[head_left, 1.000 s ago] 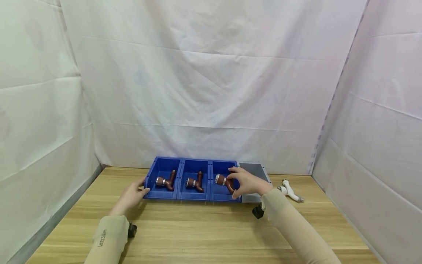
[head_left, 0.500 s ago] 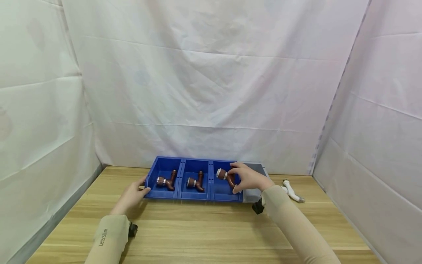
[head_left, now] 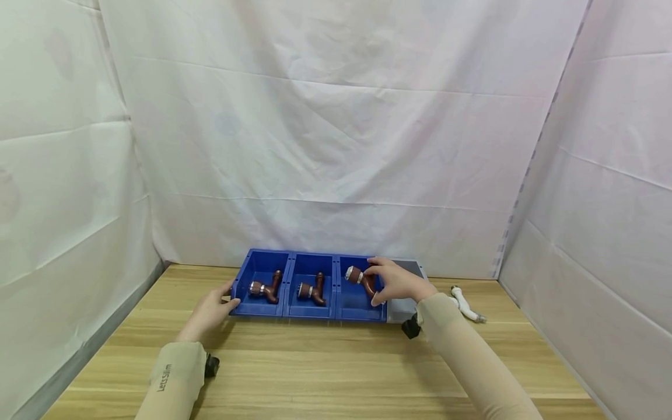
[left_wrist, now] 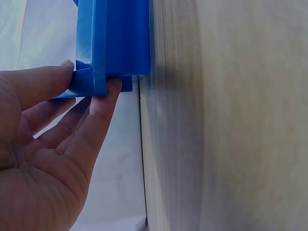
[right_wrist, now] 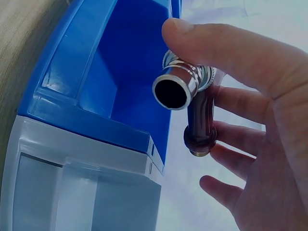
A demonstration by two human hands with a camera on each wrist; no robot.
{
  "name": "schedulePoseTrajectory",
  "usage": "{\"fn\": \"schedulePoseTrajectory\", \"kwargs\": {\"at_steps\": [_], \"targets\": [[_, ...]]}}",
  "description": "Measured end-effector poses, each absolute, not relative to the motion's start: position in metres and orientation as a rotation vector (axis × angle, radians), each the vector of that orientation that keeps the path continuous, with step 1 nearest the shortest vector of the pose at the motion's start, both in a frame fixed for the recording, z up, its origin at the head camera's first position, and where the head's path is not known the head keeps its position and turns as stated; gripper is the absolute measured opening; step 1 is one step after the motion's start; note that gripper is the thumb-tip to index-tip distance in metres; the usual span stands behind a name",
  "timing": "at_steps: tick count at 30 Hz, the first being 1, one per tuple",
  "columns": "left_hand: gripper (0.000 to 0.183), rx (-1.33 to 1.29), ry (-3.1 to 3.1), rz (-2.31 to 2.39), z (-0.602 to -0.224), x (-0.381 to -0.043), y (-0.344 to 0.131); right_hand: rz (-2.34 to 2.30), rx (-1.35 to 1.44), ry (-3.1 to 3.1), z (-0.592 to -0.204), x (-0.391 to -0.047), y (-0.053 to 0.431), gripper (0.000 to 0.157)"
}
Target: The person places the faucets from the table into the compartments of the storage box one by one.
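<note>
In the head view my right hand (head_left: 396,283) holds a brown faucet (head_left: 354,275) with a silver-rimmed knob, raised over the third blue bin (head_left: 362,313). The right wrist view shows thumb and fingers gripping this faucet, its round open outlet toward the camera and its threaded end pointing down. My left hand (head_left: 209,312) pinches the outer edge of the leftmost blue bin (head_left: 255,310), thumb on one side of the rim and fingers on the other in the left wrist view. Similar brown faucets lie in the leftmost bin (head_left: 270,290) and the middle blue bin (head_left: 314,293).
A grey bin (head_left: 400,312) adjoins the blue row on the right, partly hidden by my right hand. To its right a white faucet (head_left: 462,304) lies on the wooden table (head_left: 310,367). White sheeting (head_left: 336,146) encloses the back and sides.
My right hand has raised the brown faucet slightly within the third bin's area, and its knob end has tipped upward. My left hand stays at the bin's edge.
</note>
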State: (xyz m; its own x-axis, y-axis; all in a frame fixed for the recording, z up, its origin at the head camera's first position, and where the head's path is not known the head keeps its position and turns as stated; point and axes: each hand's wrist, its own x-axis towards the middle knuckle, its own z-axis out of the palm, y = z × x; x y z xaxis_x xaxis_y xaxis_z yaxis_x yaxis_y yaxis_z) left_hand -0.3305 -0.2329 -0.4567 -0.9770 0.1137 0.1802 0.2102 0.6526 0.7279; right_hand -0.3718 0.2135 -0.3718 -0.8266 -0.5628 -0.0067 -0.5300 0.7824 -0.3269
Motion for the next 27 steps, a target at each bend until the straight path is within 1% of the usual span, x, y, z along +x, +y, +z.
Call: {"fn": "schedulePoseTrajectory", "kwargs": {"at_steps": [27], "targets": [[0.056,-0.279,-2.754,-1.222,-0.4576,-0.3316,-0.2336,-0.442,-0.829,2.863,-0.3766,-0.3815,0.2086,0.071]]}}
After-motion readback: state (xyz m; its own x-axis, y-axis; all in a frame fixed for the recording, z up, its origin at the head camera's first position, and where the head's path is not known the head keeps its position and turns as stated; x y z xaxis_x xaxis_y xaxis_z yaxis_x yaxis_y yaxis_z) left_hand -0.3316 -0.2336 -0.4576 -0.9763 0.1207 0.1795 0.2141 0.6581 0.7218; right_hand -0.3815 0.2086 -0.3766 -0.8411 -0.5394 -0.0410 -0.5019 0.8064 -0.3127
